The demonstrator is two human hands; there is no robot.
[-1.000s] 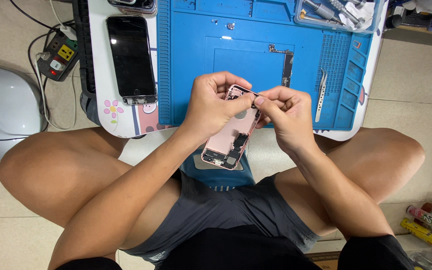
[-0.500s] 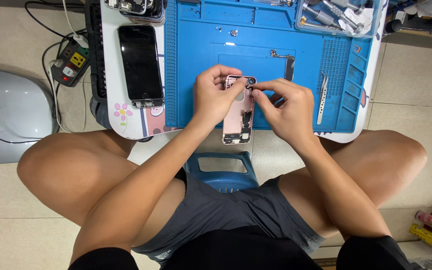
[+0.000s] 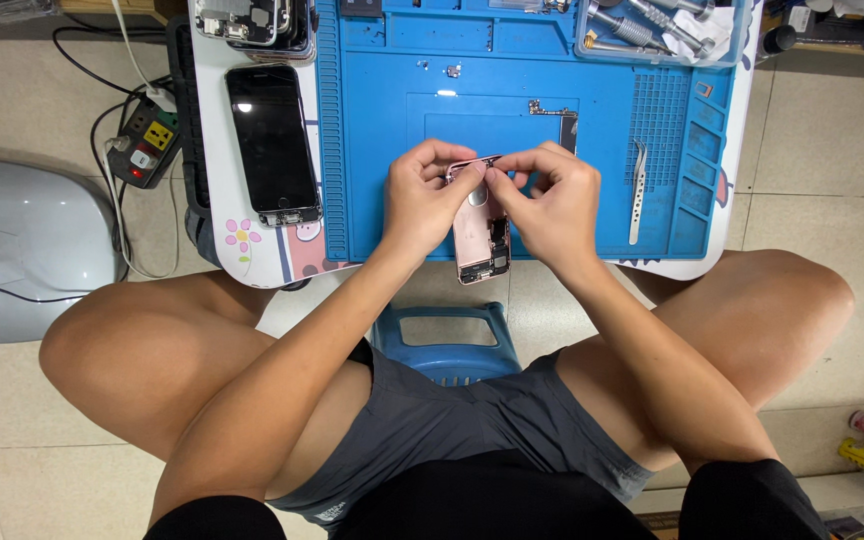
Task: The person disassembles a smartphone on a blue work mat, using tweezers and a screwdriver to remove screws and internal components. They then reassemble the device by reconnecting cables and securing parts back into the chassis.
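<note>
Dark grey shorts (image 3: 452,440) (black hems), bare arms and legs, no sleeves.

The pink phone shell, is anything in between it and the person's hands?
No, nothing visible. Both hands, left hand and right hand, touch the pink phone shell directly, pinching its top end over the blue mat.

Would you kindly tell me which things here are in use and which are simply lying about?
In use:
left hand
right hand
pink phone housing
blue repair mat

Lying about:
black phone screen
tweezers
power strip
</note>
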